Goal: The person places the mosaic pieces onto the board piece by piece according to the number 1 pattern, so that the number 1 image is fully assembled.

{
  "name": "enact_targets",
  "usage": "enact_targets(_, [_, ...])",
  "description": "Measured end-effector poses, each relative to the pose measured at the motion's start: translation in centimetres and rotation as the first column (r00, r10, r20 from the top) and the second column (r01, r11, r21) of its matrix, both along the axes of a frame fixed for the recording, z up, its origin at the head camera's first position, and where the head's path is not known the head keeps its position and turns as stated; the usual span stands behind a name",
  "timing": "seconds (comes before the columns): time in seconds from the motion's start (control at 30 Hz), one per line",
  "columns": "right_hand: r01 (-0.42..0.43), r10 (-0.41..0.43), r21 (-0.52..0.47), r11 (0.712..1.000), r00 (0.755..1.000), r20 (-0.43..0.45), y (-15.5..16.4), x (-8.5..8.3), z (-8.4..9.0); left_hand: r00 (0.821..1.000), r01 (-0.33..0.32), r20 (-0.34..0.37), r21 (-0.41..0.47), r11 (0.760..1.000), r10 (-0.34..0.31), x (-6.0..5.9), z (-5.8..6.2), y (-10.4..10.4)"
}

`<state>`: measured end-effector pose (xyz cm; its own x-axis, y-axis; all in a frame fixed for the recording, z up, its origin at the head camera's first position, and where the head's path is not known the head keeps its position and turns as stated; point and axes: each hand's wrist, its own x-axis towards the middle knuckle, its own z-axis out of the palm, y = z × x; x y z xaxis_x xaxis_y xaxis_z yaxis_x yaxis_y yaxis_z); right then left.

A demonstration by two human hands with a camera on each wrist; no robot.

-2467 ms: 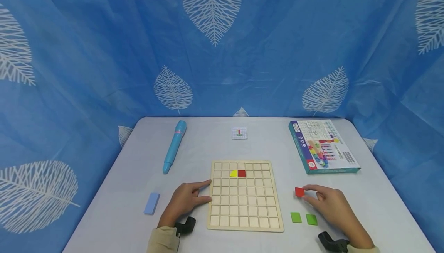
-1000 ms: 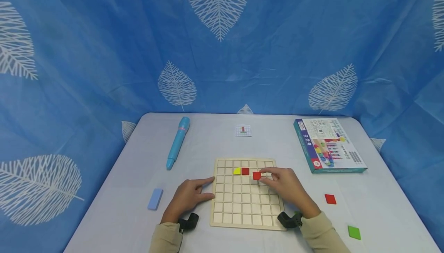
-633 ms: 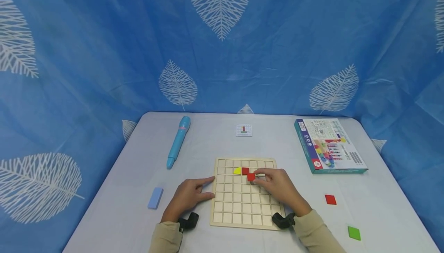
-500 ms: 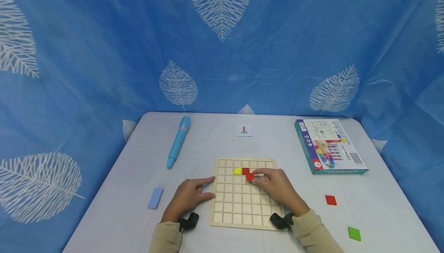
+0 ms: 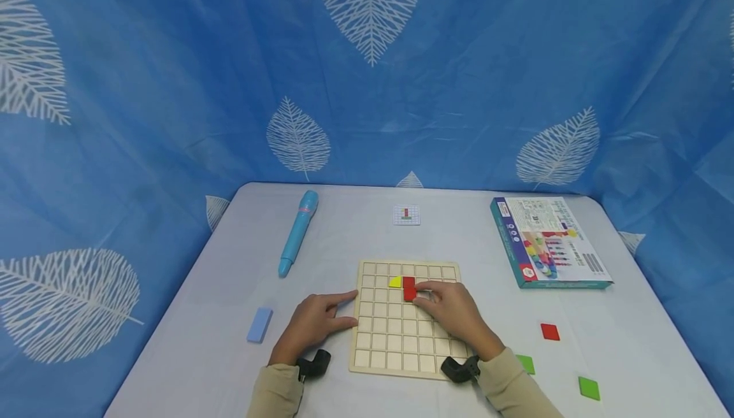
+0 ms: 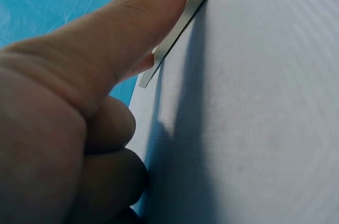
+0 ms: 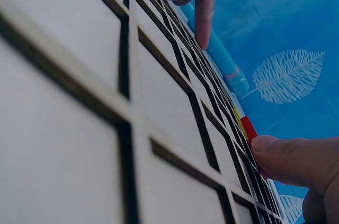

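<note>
The wooden grid board [image 5: 378, 343] lies in the middle of the table in the head view. My left hand [image 5: 312, 324] rests at its left edge, thumb and index finger extended against the rim at separate spots. My right hand [image 5: 450, 308] pinches a red square tile [image 5: 409, 294] between thumb and index finger, directly below another red tile [image 5: 409, 281] set in the grid. Left of that one sits a yellow piece [image 5: 395, 281] with a slanted side. In the right wrist view, the thumb [image 7: 280, 155] presses on the red tile, low over the grid.
A loose red tile [image 5: 549, 332] and two green tiles, one partly behind the right sleeve [image 5: 513, 380], lie at the right. A printed box [image 5: 550, 243] stands back right, a pattern card [image 5: 406, 215] behind the board. A blue microphone-shaped pen [image 5: 298, 233] and a blue block [image 5: 260, 325] lie left.
My right hand has picked the red tile off the right side of the table, carried it left over the board and lowered it below the first red tile. The left hand stays at the edge.
</note>
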<state>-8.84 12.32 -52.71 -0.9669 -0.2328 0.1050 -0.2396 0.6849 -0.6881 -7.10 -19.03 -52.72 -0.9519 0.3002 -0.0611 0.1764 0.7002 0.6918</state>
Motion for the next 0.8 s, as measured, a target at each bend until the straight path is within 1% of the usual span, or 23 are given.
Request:
enact_targets(0.2, [0.01,-0.01,0.023,1.0,1.0,-0.005,-0.25,0.06,-0.13,1.0,-0.009,0.002,-0.012,1.0,0.009,-0.01,0.04,0.06])
enact_targets(0.4, [0.008,-0.007,0.034,0.999,1.0,-0.023,-0.32,0.1,-0.25,1.0,-0.007,-0.011,-0.003,1.0,0.007,-0.01,-0.03,0.0])
enact_targets(0.6, [0.011,-0.01,0.052,0.999,0.999,-0.034,-0.34,0.17,-0.24,1.0,-0.006,-0.007,0.002,1.0,0.006,0.04,0.02,-0.01])
enact_targets(0.8, [0.01,-0.009,0.031,0.999,1.0,-0.023,-0.11,0.29,-0.08,1.0,-0.007,-0.002,0.003,1.0,0.007,0.01,0.06,0.04])
